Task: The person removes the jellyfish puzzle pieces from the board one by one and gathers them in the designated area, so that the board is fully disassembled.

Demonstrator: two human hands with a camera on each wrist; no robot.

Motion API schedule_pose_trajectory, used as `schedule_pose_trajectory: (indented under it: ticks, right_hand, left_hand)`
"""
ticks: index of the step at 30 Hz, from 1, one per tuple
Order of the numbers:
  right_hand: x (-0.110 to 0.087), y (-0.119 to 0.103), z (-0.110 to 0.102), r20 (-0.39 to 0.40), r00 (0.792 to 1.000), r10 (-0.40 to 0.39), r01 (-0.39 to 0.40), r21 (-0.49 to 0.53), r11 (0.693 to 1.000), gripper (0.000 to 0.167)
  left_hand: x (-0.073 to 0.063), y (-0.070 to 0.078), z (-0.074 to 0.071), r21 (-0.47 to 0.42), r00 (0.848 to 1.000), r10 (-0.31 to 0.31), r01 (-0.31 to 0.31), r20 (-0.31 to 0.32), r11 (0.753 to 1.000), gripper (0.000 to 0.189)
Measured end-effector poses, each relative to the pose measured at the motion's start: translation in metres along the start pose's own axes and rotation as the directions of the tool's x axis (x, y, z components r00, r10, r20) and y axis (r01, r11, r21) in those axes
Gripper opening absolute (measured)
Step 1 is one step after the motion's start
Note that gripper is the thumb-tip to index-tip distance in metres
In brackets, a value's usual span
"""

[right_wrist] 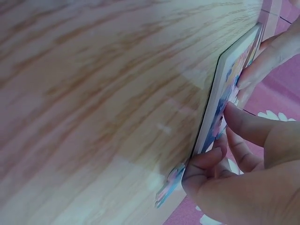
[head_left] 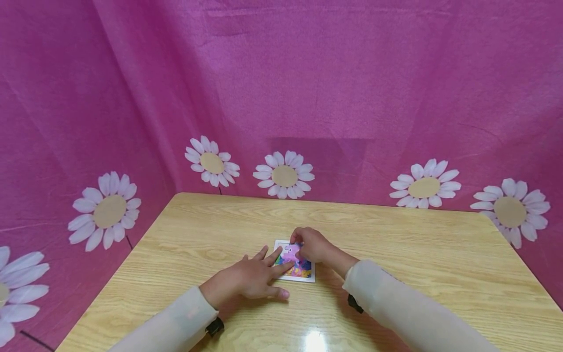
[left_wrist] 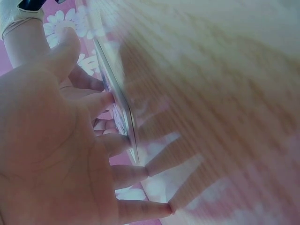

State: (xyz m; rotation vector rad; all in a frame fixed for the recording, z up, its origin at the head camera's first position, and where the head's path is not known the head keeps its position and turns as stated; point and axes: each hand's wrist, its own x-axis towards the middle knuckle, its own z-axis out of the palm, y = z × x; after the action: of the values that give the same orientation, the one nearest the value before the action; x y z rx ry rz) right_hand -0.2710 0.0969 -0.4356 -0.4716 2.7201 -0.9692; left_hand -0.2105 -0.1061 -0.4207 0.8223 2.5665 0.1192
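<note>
A small jigsaw puzzle (head_left: pixel 295 271) in a white frame lies flat on the wooden table, its picture pink, blue and yellow. A pale bare patch shows at its upper left. From the left, my left hand (head_left: pixel 255 277) reaches in with fingers spread straight, some resting on the frame and picture. My right hand (head_left: pixel 311 245) curls over the upper right part, thumb and fingers closing at a puzzle piece there, mostly hidden by the hand. Close by its curled fingers in the right wrist view, a loose colourful piece (right_wrist: pixel 169 185) lies on the table beside the frame.
The glossy wooden table (head_left: pixel 396 254) reflects a bright light near its front edge. A magenta cloth (head_left: pixel 290 78) with white daisies hangs behind the table and along its left side.
</note>
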Motion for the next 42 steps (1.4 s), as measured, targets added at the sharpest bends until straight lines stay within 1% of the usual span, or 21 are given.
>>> schedule_pose_trajectory:
  ticks: [3, 7, 11, 17, 24, 31, 42]
  right_hand:
    - [0.0, 0.001, 0.0, -0.002, 1.0, -0.01, 0.01, 0.009, 1.0, 0.032]
    - [0.0, 0.002, -0.004, 0.011, 1.0, -0.001, 0.0, 0.039, 0.999, 0.032]
    - [0.0, 0.003, -0.009, 0.048, 0.999, 0.008, -0.012, 0.074, 0.997, 0.034]
    - [0.002, 0.007, -0.013, 0.09, 0.996, 0.024, -0.033, 0.094, 0.995, 0.039]
    - [0.003, 0.007, -0.012, 0.073, 0.997, 0.026, -0.032, 0.085, 0.996, 0.042]
    - [0.004, 0.009, -0.012, 0.067, 0.998, 0.016, -0.022, 0.084, 0.996, 0.04]
    - [0.004, 0.007, -0.013, 0.023, 1.0, 0.014, -0.017, 0.117, 0.993, 0.028]
  left_hand:
    - [0.0, 0.0, 0.0, -0.003, 1.0, -0.003, 0.003, -0.001, 1.0, 0.08]
    - [0.0, -0.001, 0.001, -0.004, 1.0, -0.006, 0.006, -0.002, 1.0, 0.079]
    - [0.0, -0.001, 0.002, -0.001, 1.0, -0.004, 0.003, -0.005, 1.0, 0.079]
    - [0.001, -0.002, 0.002, 0.008, 1.0, -0.003, 0.003, -0.008, 1.0, 0.08]
    - [0.002, -0.001, 0.003, 0.01, 1.0, -0.003, 0.003, -0.016, 1.0, 0.079]
    - [0.002, -0.002, 0.003, 0.011, 1.0, -0.003, 0.003, -0.013, 1.0, 0.079]
    - [0.001, -0.001, 0.002, 0.016, 1.0, -0.005, 0.006, -0.013, 1.0, 0.08]
